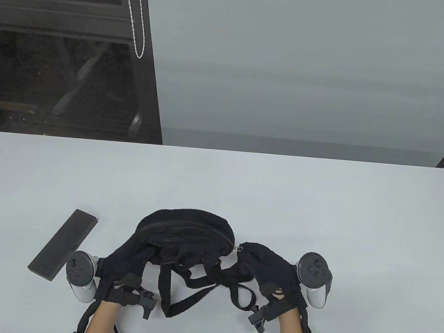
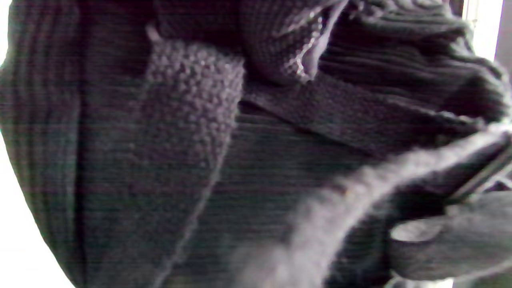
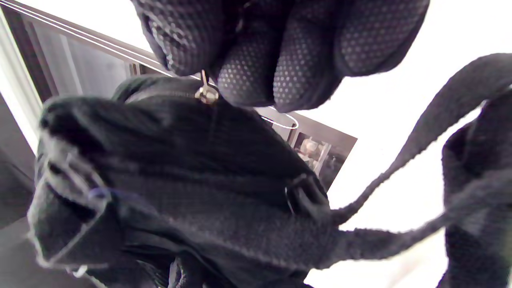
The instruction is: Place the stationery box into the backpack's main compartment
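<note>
A small black backpack lies on the white table near the front edge, its straps trailing toward me. My left hand grips the backpack's left side; in the left wrist view only dark fabric and a gloved finger fill the picture. My right hand pinches the metal zipper pull at the backpack's right end; the right wrist view shows the fingertips closed on the pull. The dark flat stationery box lies on the table left of my left hand, untouched.
The table's far edge runs across the middle of the table view, with a dark frame and a hanging bead cord behind it at the upper left.
</note>
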### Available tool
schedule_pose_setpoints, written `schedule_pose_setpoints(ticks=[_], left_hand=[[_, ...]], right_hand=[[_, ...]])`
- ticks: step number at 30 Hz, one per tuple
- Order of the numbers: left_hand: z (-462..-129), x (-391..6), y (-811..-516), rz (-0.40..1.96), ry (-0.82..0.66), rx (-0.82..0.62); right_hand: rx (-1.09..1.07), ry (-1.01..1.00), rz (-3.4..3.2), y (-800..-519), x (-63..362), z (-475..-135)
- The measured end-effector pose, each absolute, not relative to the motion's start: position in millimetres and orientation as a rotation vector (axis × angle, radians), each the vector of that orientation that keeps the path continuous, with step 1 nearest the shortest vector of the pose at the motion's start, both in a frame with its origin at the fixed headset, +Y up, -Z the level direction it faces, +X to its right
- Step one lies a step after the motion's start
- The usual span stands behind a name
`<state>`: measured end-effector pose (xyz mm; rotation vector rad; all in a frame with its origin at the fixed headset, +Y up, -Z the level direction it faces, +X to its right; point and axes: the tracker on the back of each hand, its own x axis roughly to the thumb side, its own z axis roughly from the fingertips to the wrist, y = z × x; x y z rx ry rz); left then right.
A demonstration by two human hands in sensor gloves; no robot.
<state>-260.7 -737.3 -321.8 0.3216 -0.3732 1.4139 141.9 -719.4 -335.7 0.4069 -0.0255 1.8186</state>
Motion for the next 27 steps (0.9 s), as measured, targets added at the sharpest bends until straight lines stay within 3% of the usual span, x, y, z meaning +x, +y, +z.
schedule_pose_setpoints(ticks=[4, 15, 19, 27], left_hand=[[-321, -257, -732, 1.318, -0.397, 0.351], [-319, -244, -724, 1.037, -0.418, 0.376], [-318, -238, -721, 0.953, -0.446, 0.333], [-322, -237, -721, 0.849, -0.429, 0.313]], right_hand=[[0.324, -0.09, 1.822, -706, 146, -334], [0.227, -0.208, 2.031, -620, 128, -331], [0.131, -0.347, 2.128, -591, 110, -327], [0.216, -0.467, 2.458, -542, 41, -317]])
